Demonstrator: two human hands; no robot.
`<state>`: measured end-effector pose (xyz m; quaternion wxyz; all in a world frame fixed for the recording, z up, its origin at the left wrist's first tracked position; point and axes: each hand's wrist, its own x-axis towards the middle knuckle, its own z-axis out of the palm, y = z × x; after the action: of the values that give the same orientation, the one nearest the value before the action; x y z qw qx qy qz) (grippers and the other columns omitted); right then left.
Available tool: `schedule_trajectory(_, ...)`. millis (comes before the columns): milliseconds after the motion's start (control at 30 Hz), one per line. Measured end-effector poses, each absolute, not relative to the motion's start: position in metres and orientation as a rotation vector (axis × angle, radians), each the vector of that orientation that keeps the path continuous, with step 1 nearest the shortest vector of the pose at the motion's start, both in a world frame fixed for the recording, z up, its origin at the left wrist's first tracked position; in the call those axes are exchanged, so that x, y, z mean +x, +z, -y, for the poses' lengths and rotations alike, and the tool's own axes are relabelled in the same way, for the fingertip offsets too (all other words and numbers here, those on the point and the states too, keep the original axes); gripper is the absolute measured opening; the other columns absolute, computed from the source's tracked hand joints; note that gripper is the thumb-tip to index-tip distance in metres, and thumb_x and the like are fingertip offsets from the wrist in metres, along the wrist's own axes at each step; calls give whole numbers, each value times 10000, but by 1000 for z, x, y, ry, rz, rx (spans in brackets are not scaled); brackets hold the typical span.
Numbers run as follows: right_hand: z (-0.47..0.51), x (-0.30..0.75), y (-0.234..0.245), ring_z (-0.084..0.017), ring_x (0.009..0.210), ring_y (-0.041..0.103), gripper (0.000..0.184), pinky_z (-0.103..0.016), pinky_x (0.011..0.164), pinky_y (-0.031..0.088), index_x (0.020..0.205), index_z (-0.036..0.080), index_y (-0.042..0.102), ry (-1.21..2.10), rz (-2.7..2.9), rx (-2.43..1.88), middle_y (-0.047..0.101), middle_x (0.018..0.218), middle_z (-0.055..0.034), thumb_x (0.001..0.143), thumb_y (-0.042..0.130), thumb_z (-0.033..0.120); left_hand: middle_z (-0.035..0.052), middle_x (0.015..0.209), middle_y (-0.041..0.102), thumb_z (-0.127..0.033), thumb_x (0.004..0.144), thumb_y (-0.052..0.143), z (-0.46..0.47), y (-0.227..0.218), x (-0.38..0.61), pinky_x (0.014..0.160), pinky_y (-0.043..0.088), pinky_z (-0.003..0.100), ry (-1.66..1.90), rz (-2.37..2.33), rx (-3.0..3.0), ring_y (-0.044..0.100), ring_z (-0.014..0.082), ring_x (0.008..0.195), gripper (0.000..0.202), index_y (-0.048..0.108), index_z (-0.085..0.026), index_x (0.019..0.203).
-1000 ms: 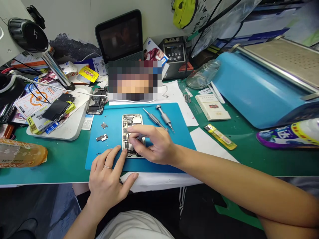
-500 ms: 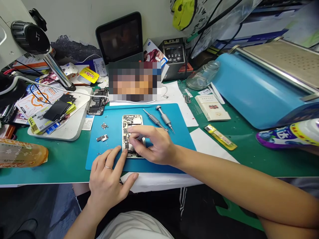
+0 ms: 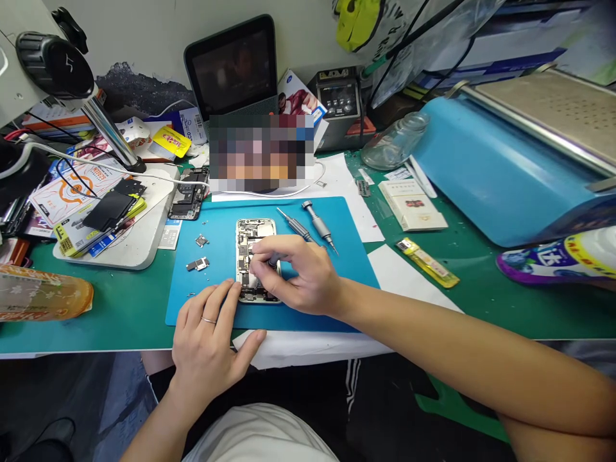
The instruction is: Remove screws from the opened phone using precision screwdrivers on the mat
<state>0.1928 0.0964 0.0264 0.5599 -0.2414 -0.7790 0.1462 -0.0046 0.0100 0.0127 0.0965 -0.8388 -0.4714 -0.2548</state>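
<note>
On the blue mat, near its middle, an opened phone is lying with its inner parts showing; the right hand is covering much of its right side. Right hand: fingers curled, thumb and forefinger gripping a grey tool, mostly hidden; its tip is not showing. Left hand: spread open, palm down, gripping nothing, forefinger resting at the phone's lower left edge.

Left of the phone, two small metal parts are lying on the mat, with tiny bits scattered near them. Upper right of the phone, two grey screwdrivers are lying side by side, slanted.

Beyond the mat's upper left corner, a second opened phone is lying beside a white base. Right of the mat, a yellow packet is lying near a white box. Behind, a dark screen is leaning back; an orange cup is lying far left on the green table.
</note>
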Motion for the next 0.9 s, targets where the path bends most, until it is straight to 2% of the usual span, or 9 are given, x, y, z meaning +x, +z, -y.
schedule_trajectory(467,-97,192,26,-72,592,627,171,-172,539,542,1077,222,530,344,1856,-607,650,794,50,963,582,105,115,1312,733,-392,998,608,-9,13,-7,1007,452,426,-804,1358,-2543,639,301,1171,403,661,-140,1308)
schedule_trajectory(900,-97,192,26,-66,553,602,169,-158,502,521,1076,220,528,358,1872,-611,630,763,59,965,597,113,118,1346,717,-348,990,626,-9,13,-8,1026,455,427,-806,1340,-2587,613,302,1200,401,651,-124,1322)
